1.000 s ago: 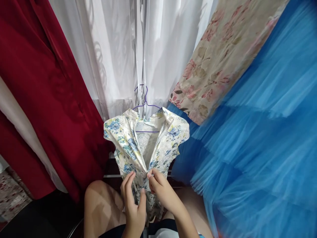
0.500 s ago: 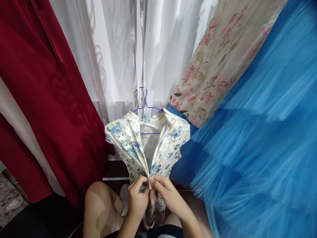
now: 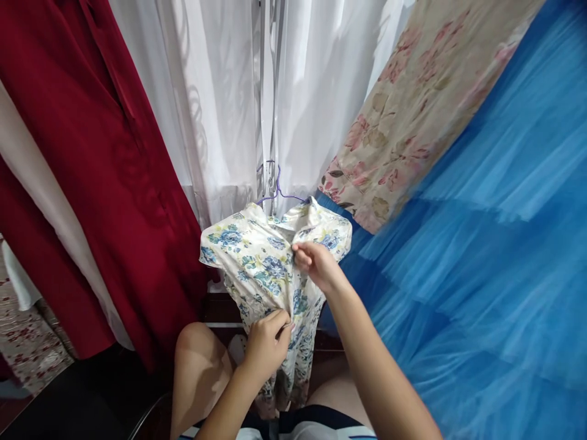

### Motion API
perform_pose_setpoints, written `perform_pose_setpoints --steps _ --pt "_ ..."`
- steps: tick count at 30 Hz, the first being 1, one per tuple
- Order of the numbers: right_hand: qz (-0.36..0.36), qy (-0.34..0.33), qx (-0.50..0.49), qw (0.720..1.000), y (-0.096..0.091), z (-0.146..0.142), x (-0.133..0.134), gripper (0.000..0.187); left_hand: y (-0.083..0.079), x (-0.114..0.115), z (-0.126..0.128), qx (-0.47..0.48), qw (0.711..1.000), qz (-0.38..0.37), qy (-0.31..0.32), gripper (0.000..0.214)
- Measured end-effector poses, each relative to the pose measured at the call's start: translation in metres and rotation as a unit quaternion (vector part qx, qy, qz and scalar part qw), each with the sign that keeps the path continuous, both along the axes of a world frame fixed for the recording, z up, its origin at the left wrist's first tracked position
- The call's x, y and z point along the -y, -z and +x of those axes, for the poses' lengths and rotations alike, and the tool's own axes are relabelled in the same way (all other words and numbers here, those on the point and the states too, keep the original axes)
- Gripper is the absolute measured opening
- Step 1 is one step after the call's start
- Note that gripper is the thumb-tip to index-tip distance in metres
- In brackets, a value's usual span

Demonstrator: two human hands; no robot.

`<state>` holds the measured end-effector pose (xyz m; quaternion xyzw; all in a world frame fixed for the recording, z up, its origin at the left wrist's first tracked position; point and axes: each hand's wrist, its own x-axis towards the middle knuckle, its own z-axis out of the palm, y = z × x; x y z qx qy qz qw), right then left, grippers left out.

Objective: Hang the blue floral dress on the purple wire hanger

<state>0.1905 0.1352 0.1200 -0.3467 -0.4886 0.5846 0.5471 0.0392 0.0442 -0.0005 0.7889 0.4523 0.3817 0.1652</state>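
Observation:
A white dress with blue and green flowers (image 3: pixel 257 244) hangs in front of me on a purple wire hanger (image 3: pixel 277 186). Its front opening is closed up to near the collar. My right hand (image 3: pixel 314 263) pinches at the top of that closure, just below the neck; the zipper pull between the fingers is hidden. Lower down, at the waist, my left hand (image 3: pixel 270 336) grips the fabric beside the closure. The dress's skirt drops between my knees.
A red garment (image 3: pixel 123 153) hangs at the left. Behind the dress are white drapes (image 3: pixel 224 91) and thin metal poles (image 3: pixel 268 110). At the right hang a beige floral cloth (image 3: pixel 389 128) and a layered blue tulle skirt (image 3: pixel 495 275). A dark surface (image 3: pixel 92 397) lies lower left.
My right hand has moved up from the waist to near the neck, and the dress front has closed behind it. My left hand stays low on the fabric.

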Motion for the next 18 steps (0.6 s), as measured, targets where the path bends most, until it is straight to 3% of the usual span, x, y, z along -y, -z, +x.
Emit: perform_pose_setpoints --steps 3,6,10,13,18 --pt "0.030 0.017 0.004 0.999 -0.040 -0.001 -0.035 0.016 -0.011 -0.003 0.001 -0.073 0.997 0.009 0.021 0.016" --pt "0.057 0.023 0.003 0.998 -0.061 -0.009 -0.046 0.016 -0.019 -0.002 -0.002 -0.151 0.986 0.015 0.067 0.013" --pt "0.107 0.051 0.057 0.991 -0.058 -0.019 -0.034 0.018 -0.028 -0.003 -0.014 -0.175 0.977 -0.006 0.123 0.014" --pt "0.134 0.071 0.074 0.986 -0.048 -0.020 -0.022 0.020 -0.043 -0.017 -0.026 -0.089 0.984 -0.010 0.152 0.015" --pt "0.167 0.068 0.097 0.979 -0.041 -0.019 -0.013 0.026 -0.095 -0.074 -0.036 0.105 0.988 0.104 0.042 0.033"
